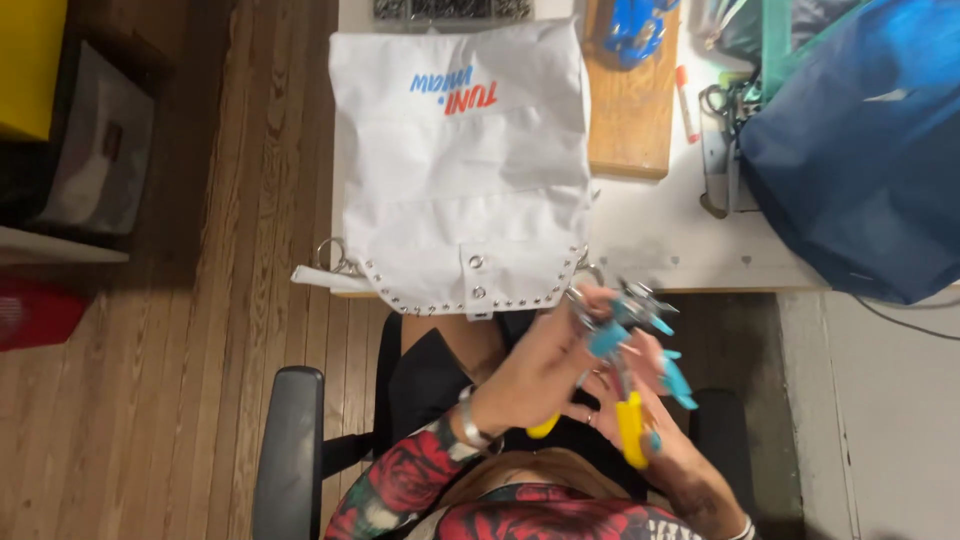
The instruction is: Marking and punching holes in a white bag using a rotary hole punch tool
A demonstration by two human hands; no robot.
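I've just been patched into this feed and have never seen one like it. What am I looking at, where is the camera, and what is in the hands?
There is no machine: a person works with two bare hands. The single picture comes from a camera worn on the head, looking down past the lap and an office chair armrest.

The left hand and right hand meet just below the table edge, together gripping yellow-handled pliers at a metal ring. Motion blur hides the exact grip.

On the white table lies a white studded bag, partly overhanging the edge. Beside it are a wooden board, an orange marker and a dark blue bag.
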